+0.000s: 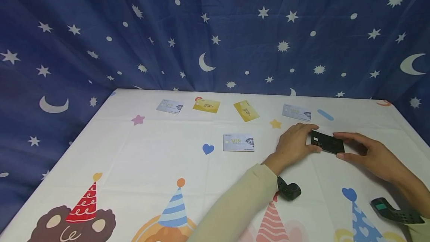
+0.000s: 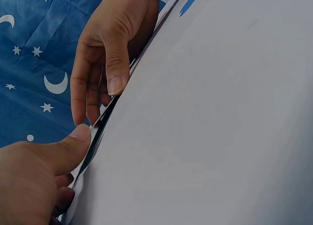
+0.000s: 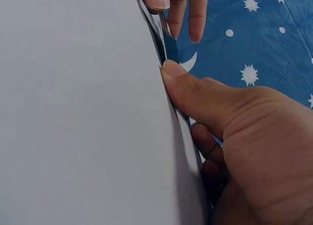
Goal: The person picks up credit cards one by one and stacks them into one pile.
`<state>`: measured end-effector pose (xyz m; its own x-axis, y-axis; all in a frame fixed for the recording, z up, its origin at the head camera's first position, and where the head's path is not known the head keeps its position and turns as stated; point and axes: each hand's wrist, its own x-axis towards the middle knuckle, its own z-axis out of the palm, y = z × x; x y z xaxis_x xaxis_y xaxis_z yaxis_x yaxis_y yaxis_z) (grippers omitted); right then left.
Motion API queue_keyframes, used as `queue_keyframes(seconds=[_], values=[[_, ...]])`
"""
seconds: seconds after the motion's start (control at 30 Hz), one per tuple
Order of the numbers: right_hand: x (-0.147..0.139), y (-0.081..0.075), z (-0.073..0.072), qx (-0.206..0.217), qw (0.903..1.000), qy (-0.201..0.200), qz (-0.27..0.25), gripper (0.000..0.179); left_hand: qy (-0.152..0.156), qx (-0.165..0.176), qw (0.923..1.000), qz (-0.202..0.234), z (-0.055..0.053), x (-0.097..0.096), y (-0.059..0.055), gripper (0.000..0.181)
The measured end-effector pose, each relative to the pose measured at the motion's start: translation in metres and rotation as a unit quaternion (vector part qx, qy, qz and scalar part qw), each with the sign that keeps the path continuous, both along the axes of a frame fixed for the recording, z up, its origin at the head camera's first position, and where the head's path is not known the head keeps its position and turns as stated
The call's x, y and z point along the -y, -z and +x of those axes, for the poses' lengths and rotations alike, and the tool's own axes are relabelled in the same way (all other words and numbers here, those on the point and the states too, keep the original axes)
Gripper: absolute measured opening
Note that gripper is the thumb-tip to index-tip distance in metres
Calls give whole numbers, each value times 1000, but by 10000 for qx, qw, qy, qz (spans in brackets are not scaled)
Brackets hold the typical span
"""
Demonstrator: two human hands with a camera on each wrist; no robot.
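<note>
Over the right part of the table, a black VIP card (image 1: 327,143) is between my two hands, tilted with its printed face toward the head camera. My left hand (image 1: 295,141) pinches its left end between thumb and fingers. At the right end, my right hand (image 1: 373,154) grips it with thumb and forefinger. Both wrist views show the card nearly edge-on, a thin dark strip; my left hand (image 2: 39,171) is low in the left wrist view and my right hand (image 3: 264,142) fills the right side of the right wrist view. Just beyond the hands lies a silver VIP card (image 1: 297,112).
Two gold cards (image 1: 206,105) and another silver card (image 1: 169,106) lie along the back of the white table (image 1: 161,152). A third silver card (image 1: 238,142) is nearer the middle. Behind the table hangs a blue curtain (image 1: 235,29) with stars and moons.
</note>
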<state>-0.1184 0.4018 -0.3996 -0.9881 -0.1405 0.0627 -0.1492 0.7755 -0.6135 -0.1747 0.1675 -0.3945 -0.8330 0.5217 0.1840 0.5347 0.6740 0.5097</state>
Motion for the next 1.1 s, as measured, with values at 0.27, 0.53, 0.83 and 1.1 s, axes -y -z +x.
queue_keyframes(seconds=[0.27, 0.53, 0.83, 1.1], values=[[-1, 1, 1, -97, 9999, -49, 25, 66, -88, 50, 9999, 4, -1, -1, -1, 66], [-1, -1, 1, -9, 10000, -40, -28, 66, -76, 125, 9998, 167, -1, -1, 0, 67], [0, -2, 2, -59, 9999, -102, -82, 69, -67, 210, 9983, 538, -3, 0, 2, 68], [-1, -3, 2, -47, 10000, 41, 24, 72, -170, 309, 9934, 1087, -2, 3, 3, 65]])
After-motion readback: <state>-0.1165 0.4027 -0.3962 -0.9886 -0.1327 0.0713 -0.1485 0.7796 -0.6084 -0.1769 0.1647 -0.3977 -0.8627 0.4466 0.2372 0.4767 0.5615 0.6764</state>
